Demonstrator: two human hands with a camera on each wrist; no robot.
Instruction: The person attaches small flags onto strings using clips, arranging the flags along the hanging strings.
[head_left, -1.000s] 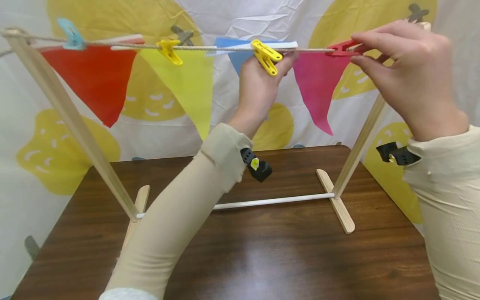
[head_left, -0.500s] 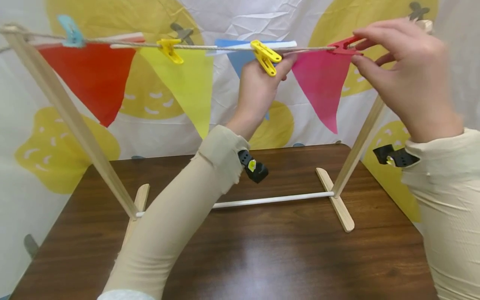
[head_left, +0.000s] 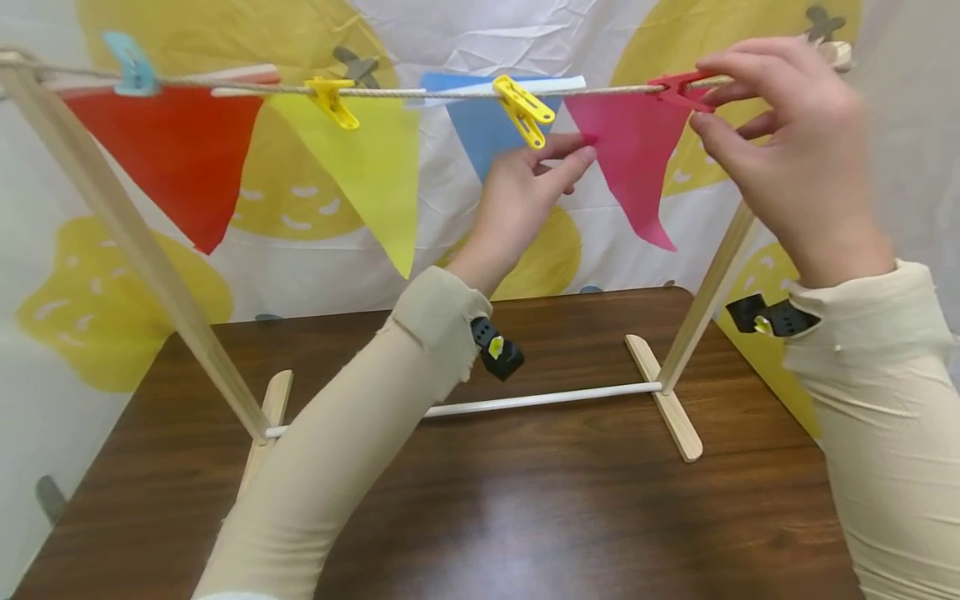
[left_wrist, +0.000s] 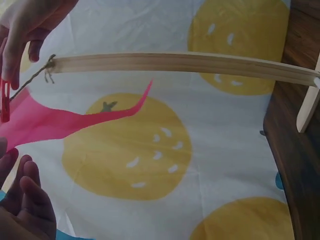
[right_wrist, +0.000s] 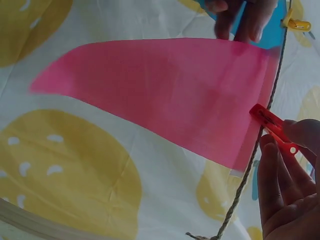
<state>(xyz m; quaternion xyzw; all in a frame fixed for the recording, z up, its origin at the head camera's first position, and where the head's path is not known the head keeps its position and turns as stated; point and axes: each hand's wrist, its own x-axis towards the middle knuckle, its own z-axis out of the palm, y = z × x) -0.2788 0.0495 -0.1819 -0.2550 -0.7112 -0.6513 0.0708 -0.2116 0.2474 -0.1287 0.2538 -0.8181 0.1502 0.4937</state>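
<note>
My right hand (head_left: pixel 798 142) pinches a red clothespin (right_wrist: pixel 270 122), which sits over the rope (head_left: pixel 420 94) at the top edge of a pink pennant (head_left: pixel 626 154). My left hand (head_left: pixel 525 192) pinches the pennant's left edge between thumb and fingers, a little below the rope. The pennant hangs with its tip curled to one side. Just left of it, a yellow clothespin (head_left: pixel 522 111) is clipped at a blue pennant (head_left: pixel 480 133), partly hidden behind my left hand. In the left wrist view the red clothespin shows edge-on at the far left.
Farther left, a yellow pennant (head_left: pixel 367 167) hangs by another yellow clothespin and a red pennant (head_left: pixel 172 150) by a light blue clothespin (head_left: pixel 131 67). Wooden posts (head_left: pixel 701 304) joined by a white rod (head_left: pixel 540 402) stand on the brown table (head_left: pixel 562 517). A fruit-print cloth is behind.
My left hand has lowered from the rope to the pink pennant's left edge, uncovering more of the blue pennant. The right hand keeps its pinch on the red clothespin.
</note>
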